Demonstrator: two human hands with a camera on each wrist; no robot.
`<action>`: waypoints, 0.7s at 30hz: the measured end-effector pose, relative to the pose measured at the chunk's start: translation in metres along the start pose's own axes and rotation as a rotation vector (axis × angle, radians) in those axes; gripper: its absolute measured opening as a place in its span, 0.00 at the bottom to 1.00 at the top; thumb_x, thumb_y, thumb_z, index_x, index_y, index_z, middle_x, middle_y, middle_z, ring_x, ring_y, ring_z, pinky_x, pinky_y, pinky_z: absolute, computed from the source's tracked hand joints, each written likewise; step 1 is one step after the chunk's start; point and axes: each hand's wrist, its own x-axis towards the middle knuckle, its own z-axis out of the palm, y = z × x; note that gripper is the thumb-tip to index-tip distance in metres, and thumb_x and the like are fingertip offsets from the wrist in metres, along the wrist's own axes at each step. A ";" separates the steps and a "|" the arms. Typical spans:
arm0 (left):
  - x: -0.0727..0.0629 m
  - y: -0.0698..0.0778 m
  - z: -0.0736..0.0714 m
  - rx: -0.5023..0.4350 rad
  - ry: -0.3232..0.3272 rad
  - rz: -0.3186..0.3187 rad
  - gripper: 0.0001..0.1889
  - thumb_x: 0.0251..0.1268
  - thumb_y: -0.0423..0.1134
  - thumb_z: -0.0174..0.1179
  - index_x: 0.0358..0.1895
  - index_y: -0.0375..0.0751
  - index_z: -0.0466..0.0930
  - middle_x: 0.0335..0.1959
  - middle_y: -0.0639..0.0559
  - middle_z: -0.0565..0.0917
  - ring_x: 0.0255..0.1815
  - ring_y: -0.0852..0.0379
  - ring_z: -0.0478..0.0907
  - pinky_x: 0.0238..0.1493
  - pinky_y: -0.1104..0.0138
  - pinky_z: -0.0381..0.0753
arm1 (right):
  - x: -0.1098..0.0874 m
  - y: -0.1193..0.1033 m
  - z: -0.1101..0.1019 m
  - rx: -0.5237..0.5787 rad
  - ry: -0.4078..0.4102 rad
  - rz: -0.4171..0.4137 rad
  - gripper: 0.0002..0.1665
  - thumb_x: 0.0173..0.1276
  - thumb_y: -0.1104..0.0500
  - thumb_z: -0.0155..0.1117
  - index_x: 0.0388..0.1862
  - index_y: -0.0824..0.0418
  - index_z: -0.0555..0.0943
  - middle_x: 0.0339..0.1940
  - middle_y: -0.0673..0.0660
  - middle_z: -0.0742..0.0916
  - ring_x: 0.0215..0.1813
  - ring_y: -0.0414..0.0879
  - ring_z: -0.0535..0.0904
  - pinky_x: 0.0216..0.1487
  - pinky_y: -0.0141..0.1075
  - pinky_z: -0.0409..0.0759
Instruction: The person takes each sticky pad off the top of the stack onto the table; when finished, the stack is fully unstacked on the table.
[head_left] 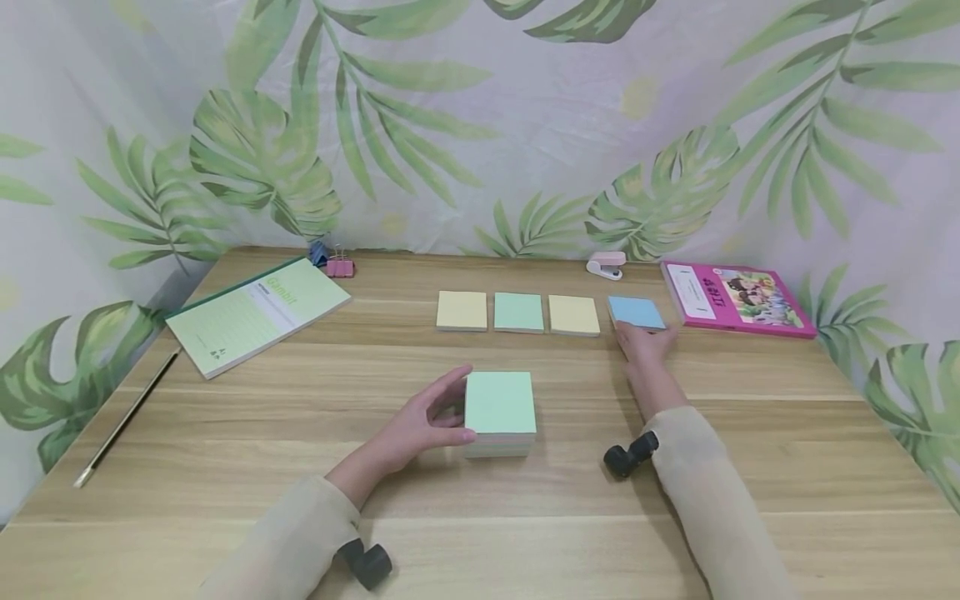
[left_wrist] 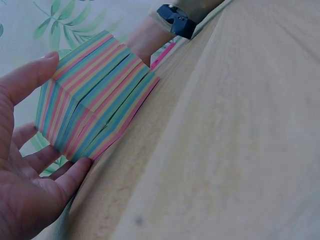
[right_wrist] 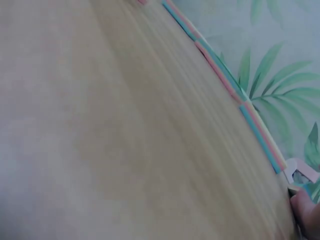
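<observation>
A tall stack of sticky notes (head_left: 500, 403), green on top, stands on the table before me. In the left wrist view, pink, yellow, blue and green bands show along the stack's sides (left_wrist: 95, 95). My left hand (head_left: 416, 425) holds it from the left, thumb at the near corner and fingers curved along the side. Farther right, my right hand (head_left: 645, 342) grips a thin blue sticky-note pad (head_left: 636, 311) by its near edge. Left of that pad lie a yellow pad (head_left: 573, 314), a green pad (head_left: 518, 312) and another yellow pad (head_left: 461, 310), in a row with small gaps.
A pink-white stapler (head_left: 606, 264) sits behind the row, and a pink book (head_left: 738, 297) lies right of it. At left are a green notebook (head_left: 258, 315), a pen (head_left: 127, 417) and binder clips (head_left: 340, 266). A leaf-patterned cloth (head_left: 420, 125) hangs behind the table.
</observation>
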 end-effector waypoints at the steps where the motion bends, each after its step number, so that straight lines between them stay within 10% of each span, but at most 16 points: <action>1: 0.000 0.000 0.000 0.001 0.001 0.000 0.42 0.48 0.30 0.62 0.66 0.41 0.47 0.62 0.40 0.56 0.62 0.47 0.53 0.56 0.57 0.61 | -0.004 -0.002 -0.002 -0.029 -0.032 0.022 0.51 0.58 0.75 0.50 0.66 0.49 0.31 0.67 0.60 0.47 0.61 0.51 0.59 0.50 0.34 0.70; 9: -0.001 0.001 0.000 -0.002 0.003 -0.002 0.42 0.48 0.30 0.62 0.66 0.41 0.47 0.63 0.39 0.55 0.62 0.47 0.53 0.56 0.57 0.60 | -0.036 -0.021 -0.017 -0.259 -0.394 0.143 0.50 0.61 0.72 0.49 0.66 0.57 0.26 0.63 0.67 0.57 0.62 0.55 0.56 0.58 0.37 0.61; 21: -0.001 0.001 -0.001 0.005 0.003 -0.011 0.42 0.48 0.32 0.63 0.66 0.41 0.47 0.63 0.40 0.55 0.62 0.48 0.53 0.56 0.57 0.61 | -0.088 -0.003 -0.006 -0.582 -1.083 -0.084 0.45 0.59 0.67 0.54 0.67 0.56 0.40 0.62 0.65 0.60 0.60 0.59 0.57 0.58 0.47 0.59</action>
